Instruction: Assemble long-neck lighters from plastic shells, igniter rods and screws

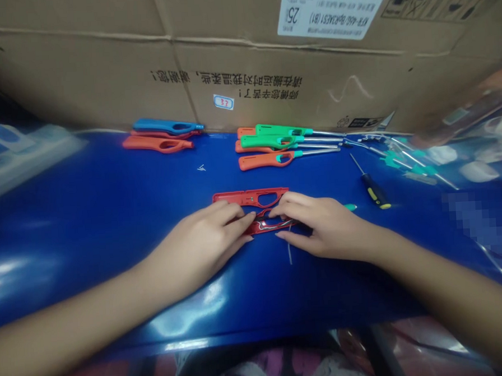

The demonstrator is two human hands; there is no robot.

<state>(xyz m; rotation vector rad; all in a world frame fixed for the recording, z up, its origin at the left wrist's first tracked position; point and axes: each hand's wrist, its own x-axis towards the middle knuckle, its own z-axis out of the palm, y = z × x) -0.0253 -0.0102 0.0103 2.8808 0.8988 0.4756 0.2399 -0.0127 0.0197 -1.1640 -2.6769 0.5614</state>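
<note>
Head view: a glossy, smooth blue tabletop (150,187) reflects patches of light, with a tall, creased cardboard box (101,67) standing along its far side. Near the middle of the table lies an opened red plastic handle in two long, hollow halves. The far half (230,198) has an oval finger loop and lies bare, just beyond the hands. The near half (261,226), partly covered by fingers, holds dark parts and a thin, curving wire.

The left hand (213,232) comes in palm down, fingers bent, its thumb and fingertips pinching the left end of the near half. The right hand (320,226) curls over the other end, thumb on the near side and fingers on the far side, gripping it. Both forearms slant inward from the lower corners.

A teal tip (351,207) pokes out beyond the right hand. To the right lies a screwdriver (373,191) with a slim metal shaft and black-and-yellow grip. Farther back, green and orange lighters (258,162) with slender metal tubes lie beside one another.
</note>
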